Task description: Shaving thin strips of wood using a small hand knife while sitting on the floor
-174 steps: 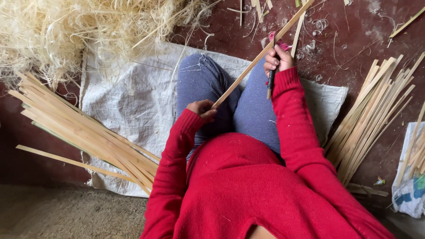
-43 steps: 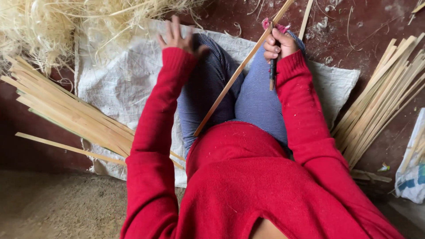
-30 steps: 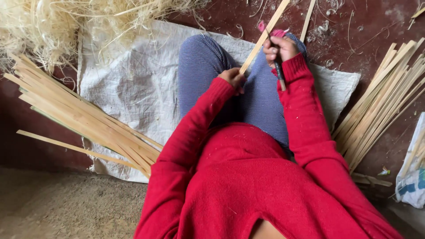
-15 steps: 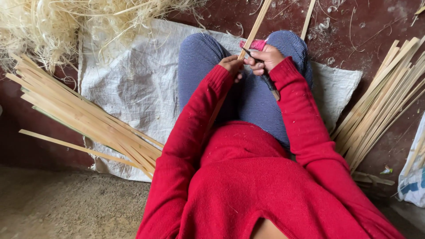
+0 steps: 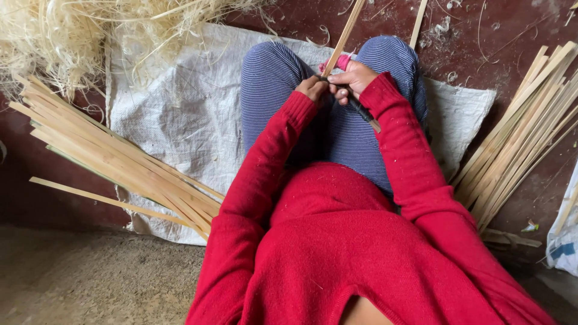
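Observation:
I sit on the floor in a red sweater and striped blue trousers. My left hand (image 5: 313, 89) grips the near end of a long bamboo strip (image 5: 344, 36) that runs away from me past my knees. Right beside it, my right hand (image 5: 355, 78) holds a dark-handled knife (image 5: 363, 113) against the same strip, with pink cloth wrapped on a finger. Both hands meet between my knees.
A white woven sack (image 5: 174, 114) lies under my legs. A bundle of bamboo strips (image 5: 114, 165) lies at my left, another bundle (image 5: 521, 144) at my right. Pale shavings (image 5: 72, 36) pile at the upper left. A white bag (image 5: 563, 241) sits at the right edge.
My left hand came back from a reach toward the upper left and took the strip by the right hand. The strip swung more upright and both hands drew together between my knees.

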